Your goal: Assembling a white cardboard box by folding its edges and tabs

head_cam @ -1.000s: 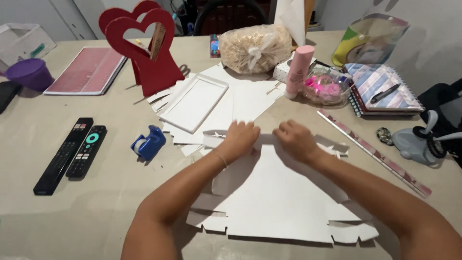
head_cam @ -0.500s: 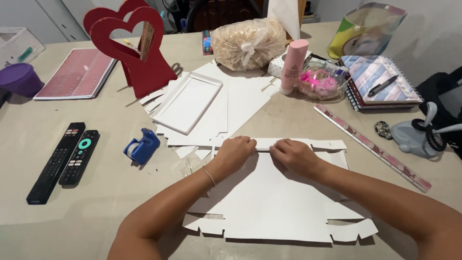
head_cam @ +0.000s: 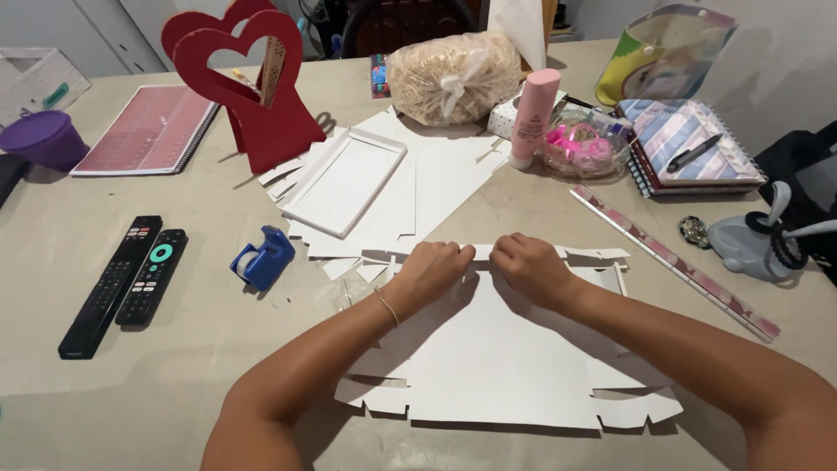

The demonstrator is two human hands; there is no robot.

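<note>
A large white cardboard cut-out [head_cam: 497,358] with tabs along its edges lies flat on the beige table [head_cam: 174,375] in front of me. My left hand [head_cam: 432,269] and my right hand [head_cam: 527,266] sit side by side on its far edge. Both hands have curled fingers pressing on the folded far flap [head_cam: 593,255] of the cut-out. A thin bracelet circles my left wrist.
A blue tape dispenser [head_cam: 261,257] and two black remotes [head_cam: 122,279] lie to the left. Behind are loose white card pieces with a shallow white tray [head_cam: 344,181], a red heart stand [head_cam: 253,87], a pink bottle [head_cam: 534,118] and a long ruler [head_cam: 671,260] at right.
My two hands have come closer together along the far flap of the cut-out, the left moving right. The view shifted slightly.
</note>
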